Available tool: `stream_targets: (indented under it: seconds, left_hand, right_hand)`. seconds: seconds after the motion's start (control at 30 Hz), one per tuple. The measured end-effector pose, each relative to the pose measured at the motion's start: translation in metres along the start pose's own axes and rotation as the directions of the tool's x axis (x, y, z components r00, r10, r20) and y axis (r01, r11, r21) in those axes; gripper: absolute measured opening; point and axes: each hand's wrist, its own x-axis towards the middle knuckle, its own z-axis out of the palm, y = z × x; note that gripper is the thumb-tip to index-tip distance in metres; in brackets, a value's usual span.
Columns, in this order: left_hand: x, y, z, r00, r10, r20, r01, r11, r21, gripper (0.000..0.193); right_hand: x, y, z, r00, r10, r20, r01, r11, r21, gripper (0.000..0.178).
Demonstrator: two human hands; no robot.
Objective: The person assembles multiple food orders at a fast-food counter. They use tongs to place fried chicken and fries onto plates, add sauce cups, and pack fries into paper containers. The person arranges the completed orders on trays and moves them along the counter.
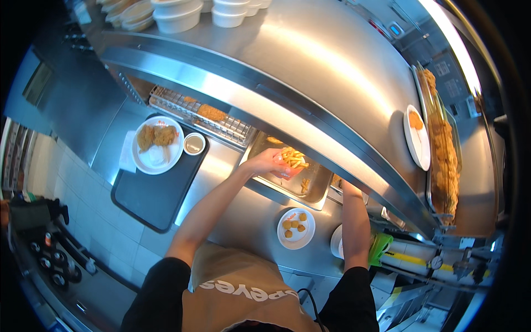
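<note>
My left hand (268, 162) is closed around a red carton of french fries (294, 157), held above a metal pan (326, 180). A few loose fries (305, 185) lie in that pan. My right hand (348, 187) reaches in beneath the steel shelf, to the right of the pan. The shelf edge hides its fingers, so I cannot make out what they touch. Nearer to me, between my forearms, a white plate (296, 243) bears several small round fried pieces (293, 225).
On the left, a dark tray (149, 196) carries a plate of fried chicken (156, 136) and a sauce cup (194, 144). A wire rack (232, 130) holds breaded pieces. The steel shelf (265, 97) overhangs the counter, topped with stacked white containers (177, 16) and a plate (416, 144).
</note>
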Motion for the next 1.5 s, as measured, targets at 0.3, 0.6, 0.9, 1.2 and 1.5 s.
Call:
stream_targets:
  seconds: [0.3, 0.6, 0.9, 1.2, 1.5]
  left_hand:
    - [0.016, -0.002, 0.003, 0.992, -0.034, -0.121, 0.054, 0.985, 0.163, 0.026]
    - [0.045, -0.044, -0.014, 0.962, 0.221, -0.157, -0.211, 0.974, 0.078, 0.047]
    - [0.015, -0.053, 0.046, 0.902, 0.341, -0.265, -0.332, 0.940, 0.080, 0.050]
    - [-0.019, -0.061, 0.131, 0.821, 0.409, -0.398, -0.365, 0.912, 0.186, 0.070]
    - [-0.014, -0.087, 0.169, 0.841, 0.364, -0.400, -0.374, 0.926, 0.057, 0.073]
  right_hand:
    - [-0.176, -0.039, -0.149, 0.874, 0.428, -0.228, -0.415, 0.904, 0.105, 0.008]
    - [-0.349, -0.082, -0.374, 0.613, 0.716, -0.334, -0.411, 0.650, 0.639, 0.009]
    - [-0.260, -0.044, -0.592, 0.571, 0.814, 0.106, -0.245, 0.046, 0.969, 0.022]
    - [-0.249, -0.041, -0.643, 0.758, 0.643, 0.106, 0.014, -0.178, 0.984, 0.017]
    - [-0.226, -0.053, -0.623, 0.531, 0.844, -0.079, 0.551, -0.274, 0.789, 0.040]
